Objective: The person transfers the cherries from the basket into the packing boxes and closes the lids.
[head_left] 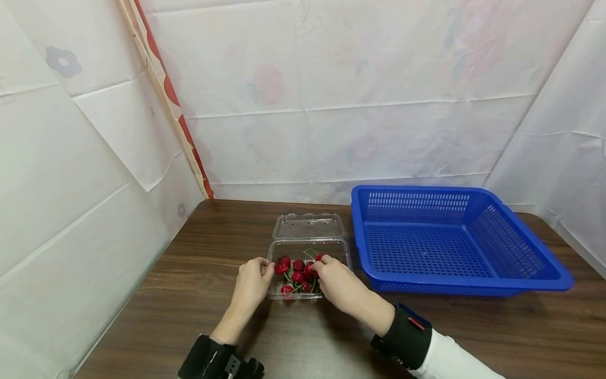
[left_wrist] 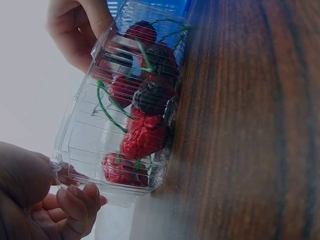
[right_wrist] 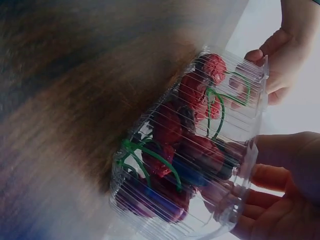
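Observation:
A clear plastic clamshell box (head_left: 310, 247), its lid (head_left: 310, 227) laid back, stands on the table with several red cherries (head_left: 297, 277) on green stems inside. My left hand (head_left: 252, 281) pinches the box's left rim between thumb and curled fingers; in the left wrist view those fingers (left_wrist: 80, 202) bend at the rim. Over the right rim reaches my right hand (head_left: 343, 284), its bent fingertips down among the cherries at that side. Through the ribbed wall in the right wrist view, dark red cherries (right_wrist: 167, 122) lie near that hand; whether it grips one I cannot tell.
A large blue perforated plastic basket (head_left: 426, 252) stands on the brown wooden table (head_left: 189, 273), right of the box. White patterned sheets (head_left: 331, 105) hang behind and at the sides. A red-and-cream strip (head_left: 175, 100) runs down the back left corner.

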Motion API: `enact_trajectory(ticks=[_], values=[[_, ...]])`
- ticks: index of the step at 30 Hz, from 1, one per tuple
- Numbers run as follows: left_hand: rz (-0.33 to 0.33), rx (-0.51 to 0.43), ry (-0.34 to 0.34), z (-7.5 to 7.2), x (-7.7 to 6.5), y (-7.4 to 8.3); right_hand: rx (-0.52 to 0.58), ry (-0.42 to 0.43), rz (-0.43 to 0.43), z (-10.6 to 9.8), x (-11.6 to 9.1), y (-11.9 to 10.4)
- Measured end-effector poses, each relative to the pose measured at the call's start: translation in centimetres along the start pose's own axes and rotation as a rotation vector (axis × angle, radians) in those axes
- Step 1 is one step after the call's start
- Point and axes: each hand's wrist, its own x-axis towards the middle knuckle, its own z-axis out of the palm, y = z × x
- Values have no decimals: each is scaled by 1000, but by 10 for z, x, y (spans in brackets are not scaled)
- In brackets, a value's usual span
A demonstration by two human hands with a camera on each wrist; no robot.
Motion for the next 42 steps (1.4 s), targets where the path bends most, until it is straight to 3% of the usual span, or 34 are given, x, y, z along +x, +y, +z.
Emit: enact_trajectory(ticks=[22, 35, 42], values=[[-13, -5, -11, 1, 0, -3, 14, -37, 5, 1, -4, 3], [-28, -9, -27, 1, 1, -1, 42, 34, -9, -10, -14, 0], [-23, -2, -32, 0, 0, 1, 113, 71, 9, -21, -24, -3]])
